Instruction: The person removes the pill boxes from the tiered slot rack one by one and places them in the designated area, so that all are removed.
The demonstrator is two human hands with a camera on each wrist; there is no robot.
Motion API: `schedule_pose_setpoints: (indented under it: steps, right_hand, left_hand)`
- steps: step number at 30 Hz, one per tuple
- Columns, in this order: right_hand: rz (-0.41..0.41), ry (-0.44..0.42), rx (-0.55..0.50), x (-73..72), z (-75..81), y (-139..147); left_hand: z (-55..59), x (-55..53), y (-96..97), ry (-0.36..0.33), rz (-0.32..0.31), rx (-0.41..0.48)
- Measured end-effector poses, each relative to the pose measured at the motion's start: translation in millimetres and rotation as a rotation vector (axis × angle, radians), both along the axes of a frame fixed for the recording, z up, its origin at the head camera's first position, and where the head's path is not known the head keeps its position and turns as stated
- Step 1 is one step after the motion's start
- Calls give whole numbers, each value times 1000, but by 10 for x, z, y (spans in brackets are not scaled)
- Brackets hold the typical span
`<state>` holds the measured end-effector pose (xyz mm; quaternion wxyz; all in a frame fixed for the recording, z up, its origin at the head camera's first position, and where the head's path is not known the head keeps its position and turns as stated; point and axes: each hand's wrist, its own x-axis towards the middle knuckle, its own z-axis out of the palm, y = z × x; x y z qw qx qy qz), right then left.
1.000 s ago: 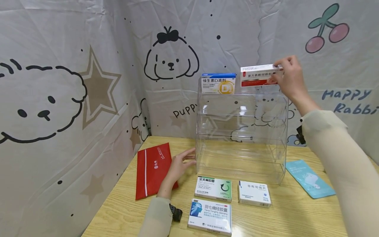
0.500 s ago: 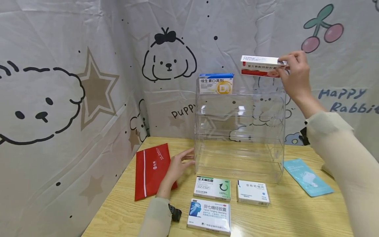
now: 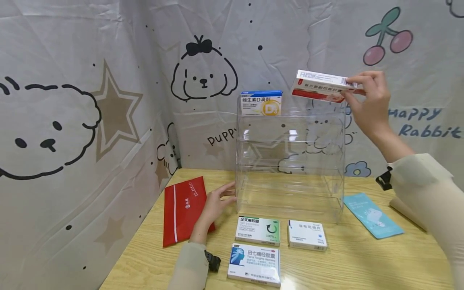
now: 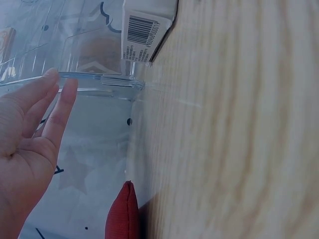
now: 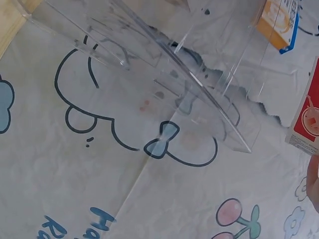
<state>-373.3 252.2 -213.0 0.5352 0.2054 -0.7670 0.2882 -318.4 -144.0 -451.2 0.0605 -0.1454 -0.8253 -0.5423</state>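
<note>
My right hand [image 3: 371,102] pinches the right end of a white and red medicine box [image 3: 319,89]. That box is held tilted above the top tier of a clear tiered display rack [image 3: 290,209]; its red side also appears in the right wrist view. On the rack's top tier, at the left, stands a blue, white and orange vitamin D box [image 3: 262,105]. Low on the rack's left side, my left hand [image 3: 215,205] reaches with straight fingers, the fingertips [image 4: 71,84] right at the clear edge in the left wrist view.
In front of the rack lie a green and white box [image 3: 257,229], a white box [image 3: 307,234] and a blue and white box [image 3: 253,264]. A red pouch [image 3: 186,209] lies left, a light-blue packet [image 3: 373,215] right. Printed cloth hangs behind.
My right hand has drawn the white and red box up off the top tier and slightly right, then lowered it a little, tipping it further. The left hand stays at the rack's side.
</note>
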Motion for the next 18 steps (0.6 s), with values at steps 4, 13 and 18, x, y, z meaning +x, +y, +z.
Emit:
schedule_pose_setpoints:
  steps: [4, 13, 18]
  right_hand:
    - [46, 24, 53, 164, -123, 13]
    - [198, 50, 156, 538, -536, 119]
    - [261, 36, 232, 756, -791, 190]
  left_hand:
    - [-5, -6, -4, 2, -4, 6]
    - [-7, -5, 3, -4, 10, 1]
    - [1, -6, 1, 2, 3, 0]
